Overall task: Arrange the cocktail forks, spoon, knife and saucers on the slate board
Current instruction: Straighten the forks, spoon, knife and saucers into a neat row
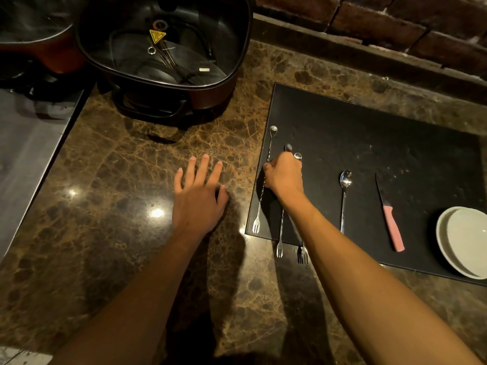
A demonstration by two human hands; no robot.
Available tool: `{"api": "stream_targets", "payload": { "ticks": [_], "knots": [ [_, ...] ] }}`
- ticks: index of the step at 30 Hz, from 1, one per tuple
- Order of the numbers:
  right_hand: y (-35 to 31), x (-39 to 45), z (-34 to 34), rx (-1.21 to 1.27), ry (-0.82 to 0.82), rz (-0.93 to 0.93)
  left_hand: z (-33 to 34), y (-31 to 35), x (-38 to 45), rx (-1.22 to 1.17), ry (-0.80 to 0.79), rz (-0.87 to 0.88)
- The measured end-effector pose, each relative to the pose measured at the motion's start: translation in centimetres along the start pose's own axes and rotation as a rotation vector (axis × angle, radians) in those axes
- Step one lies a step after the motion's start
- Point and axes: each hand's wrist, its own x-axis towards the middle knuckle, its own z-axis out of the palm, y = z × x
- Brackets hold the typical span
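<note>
A black slate board (pixel 369 143) lies on the marble counter at the right. Three long twisted cocktail forks lie along its left side, tines toward me: the leftmost fork (pixel 259 206) sits on the board's left edge, and the tines of the second fork (pixel 279 245) and third fork (pixel 302 255) stick out past the near edge. My right hand (pixel 284 176) is closed over the upper handles of these forks. A spoon (pixel 344 196) and a pink-handled knife (pixel 390 217) lie further right. Two stacked white saucers (pixel 448 246) rest at the board's right end. My left hand (pixel 199 196) lies flat, fingers spread, on the counter.
A dark electric pot (pixel 163 51) with a glass lid stands at the back left of the brown marble counter (pixel 118 180). A second pan (pixel 34 27) shows at the far left. A brick wall (pixel 395 25) runs behind the board.
</note>
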Motion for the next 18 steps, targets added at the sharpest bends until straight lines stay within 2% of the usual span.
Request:
{"api": "stream_targets", "payload": {
  "ticks": [3, 7, 13, 18],
  "knots": [
    [0.5, -0.4, -0.8, 0.061, 0.019, 0.017, -0.1, 0.0, 0.0, 0.007, 0.003, 0.0],
    [2.3, -1.5, -2.0, 0.014, 0.086, 0.028, -0.2, 0.1, 0.0, 0.018, 0.022, 0.008],
    [3.9, -3.5, -1.9, -0.111, 0.022, 0.036, -0.1, 0.1, -0.2, 0.037, 0.047, 0.021],
    [3.8, -3.8, -1.5, -0.154, 0.048, -0.012, 0.0, 0.0, -0.3, 0.046, 0.079, 0.034]
  ]
}}
